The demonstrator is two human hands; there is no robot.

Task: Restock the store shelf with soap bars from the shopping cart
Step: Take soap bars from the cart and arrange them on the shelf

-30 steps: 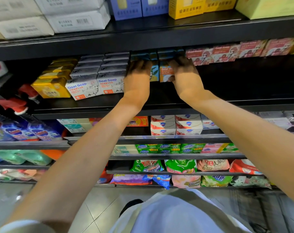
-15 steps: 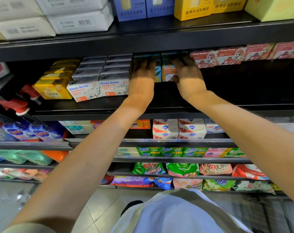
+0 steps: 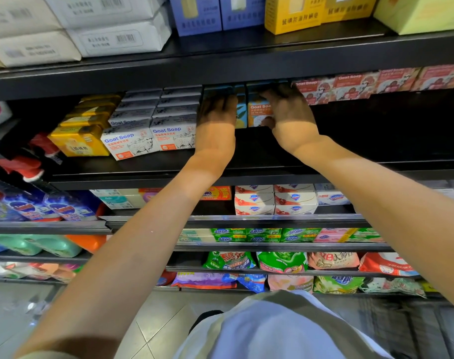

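Head view, left to right: yellow soap boxes, white Goat Soap boxes, then the blue-and-orange soap bars both hands work on, then pink Goat Soap boxes. The left hand lies fingers-forward over its stack, and the right hand curls round its box. Both have barely shifted in the last second, so the bars look seated on the shelf. The cart is out of view.

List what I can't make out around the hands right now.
Head view:
- Left hand fingertips and grip: in shelf shadow.
- Box behind left hand: only a teal edge shows.
- Right hand covers the orange Goat Soap box partly.
- Shopping cart: out of frame.
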